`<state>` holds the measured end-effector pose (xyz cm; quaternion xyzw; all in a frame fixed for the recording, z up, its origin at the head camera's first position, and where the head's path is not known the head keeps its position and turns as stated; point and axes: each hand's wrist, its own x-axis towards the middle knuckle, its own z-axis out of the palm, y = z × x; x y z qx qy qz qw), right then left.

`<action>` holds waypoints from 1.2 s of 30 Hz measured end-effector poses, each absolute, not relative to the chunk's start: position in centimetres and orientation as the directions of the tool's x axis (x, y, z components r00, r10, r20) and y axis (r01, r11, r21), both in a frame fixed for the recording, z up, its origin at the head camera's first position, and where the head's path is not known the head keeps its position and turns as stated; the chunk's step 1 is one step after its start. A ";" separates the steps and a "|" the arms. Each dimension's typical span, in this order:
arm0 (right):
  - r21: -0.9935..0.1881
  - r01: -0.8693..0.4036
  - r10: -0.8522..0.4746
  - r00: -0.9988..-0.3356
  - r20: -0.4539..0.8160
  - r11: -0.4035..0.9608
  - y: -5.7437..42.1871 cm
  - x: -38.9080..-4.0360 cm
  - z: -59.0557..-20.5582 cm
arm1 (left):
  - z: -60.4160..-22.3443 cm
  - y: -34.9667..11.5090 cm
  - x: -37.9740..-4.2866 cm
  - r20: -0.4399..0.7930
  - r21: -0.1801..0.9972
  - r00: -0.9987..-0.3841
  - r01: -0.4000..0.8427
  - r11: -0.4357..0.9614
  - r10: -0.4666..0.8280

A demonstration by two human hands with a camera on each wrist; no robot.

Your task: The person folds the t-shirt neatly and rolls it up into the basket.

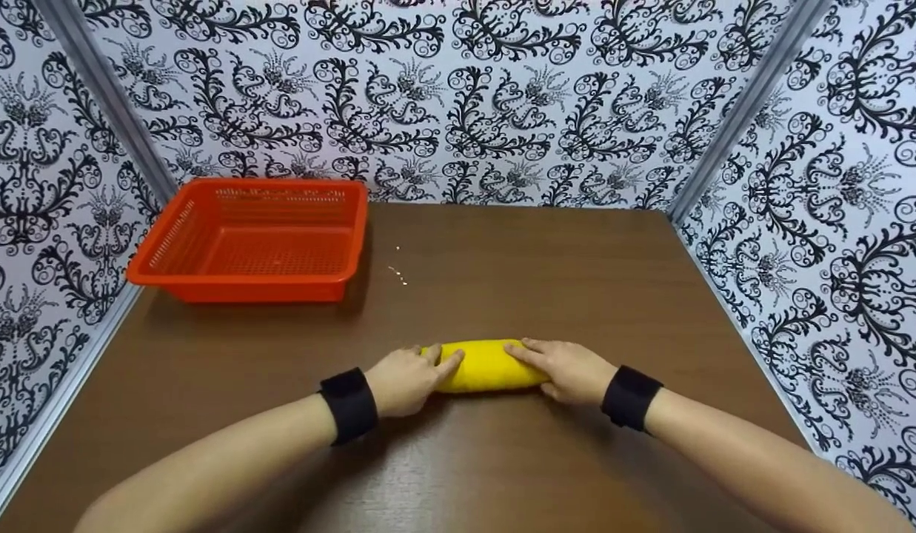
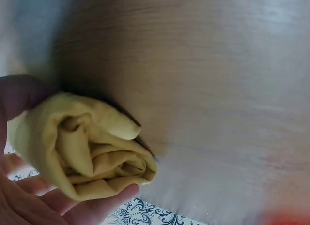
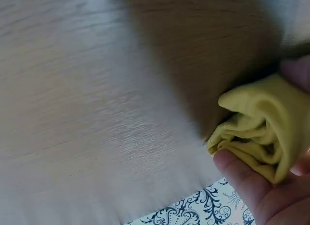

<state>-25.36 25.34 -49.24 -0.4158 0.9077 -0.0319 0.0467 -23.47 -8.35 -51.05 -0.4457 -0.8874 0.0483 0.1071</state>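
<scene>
A rolled-up yellow cloth [image 1: 487, 366] lies crosswise on the brown table, near the middle. My left hand [image 1: 407, 379] grips its left end, and my right hand [image 1: 577, 371] grips the right end. In the left wrist view the open end of the cloth [image 2: 97, 152] shows loose spiral folds, with the thumb on one side and the fingers [image 2: 104, 205] curving along the other. The right wrist view shows similar folds at the other end of the cloth [image 3: 271, 123], between thumb and fingers [image 3: 242, 179].
An orange-red plastic basket [image 1: 265, 280] with slotted sides stands at the back left of the table [image 1: 546, 281]. A few small pale specks [image 1: 398, 274] lie to its right. Patterned black-and-white walls [image 1: 502, 96] enclose the back and both sides.
</scene>
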 end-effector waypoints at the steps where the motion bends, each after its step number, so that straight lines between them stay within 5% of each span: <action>1: -0.107 -0.752 -0.758 -0.650 -0.048 0.651 25.3 -25.4 -49.2 | -51.2 -8.4 -23.6 0.155 -0.191 -0.574 0.781 0.595 0.804; 15: -0.271 -0.755 -0.772 -0.632 0.060 0.597 23.6 -27.2 -45.4 | -48.9 -11.0 -26.7 0.254 -0.230 -0.510 0.794 0.563 0.822; 23: -0.209 -0.769 -0.755 -0.636 0.157 0.605 20.3 -29.6 -40.3 | -42.2 -14.5 -29.9 0.283 -0.210 -0.557 0.758 0.618 0.780; 36: -0.171 -0.763 -0.715 -0.645 0.268 0.624 11.8 -34.4 -34.4 | -35.4 -22.7 -34.8 0.293 0.018 -0.731 0.649 0.761 0.616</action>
